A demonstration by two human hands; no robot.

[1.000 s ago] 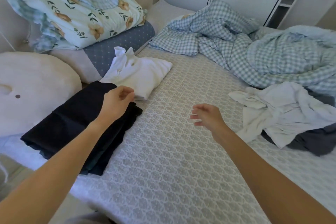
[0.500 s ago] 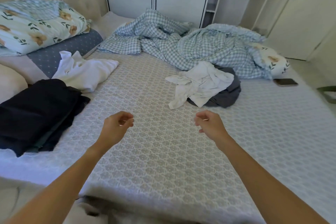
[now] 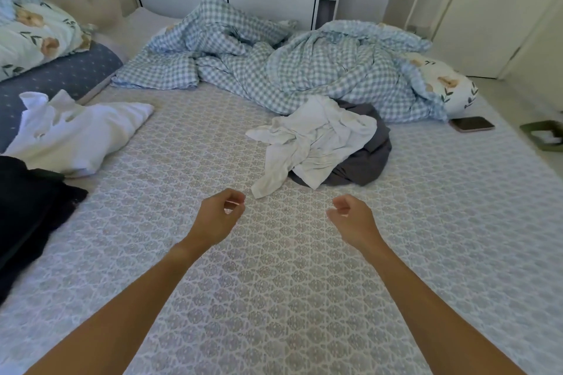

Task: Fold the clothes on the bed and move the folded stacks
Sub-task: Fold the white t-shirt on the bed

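— At the left edge of the bed [image 3: 274, 298], what sits there?

— A dark folded stack [image 3: 27, 207], and just behind it a white folded garment [image 3: 79, 134] leaning on the blue pillow [image 3: 61, 76]. Both look set aside there, I judge, to keep finished pieces away from the unfolded pile.

— And toward the bed's middle?

— Both hands hang over bare sheet, holding nothing. The left hand [image 3: 217, 216] has its fingers loosely curled, thumb near the forefinger; the right hand [image 3: 350, 216] is curled the same way. They are apart from each other, palms roughly facing inward.

— Where is the next piece to fold?

— Past the hands, further up the bed: a crumpled white garment [image 3: 313, 143] lying on top of a grey garment [image 3: 365, 155]. One white corner trails down to just beyond the left hand's fingertips, not touching. The right hand is farther from it.

— Anything on the bed's right side?

— A checked duvet [image 3: 289, 70] bunched behind the pile, and what is probably a phone [image 3: 471, 124] near the right edge.
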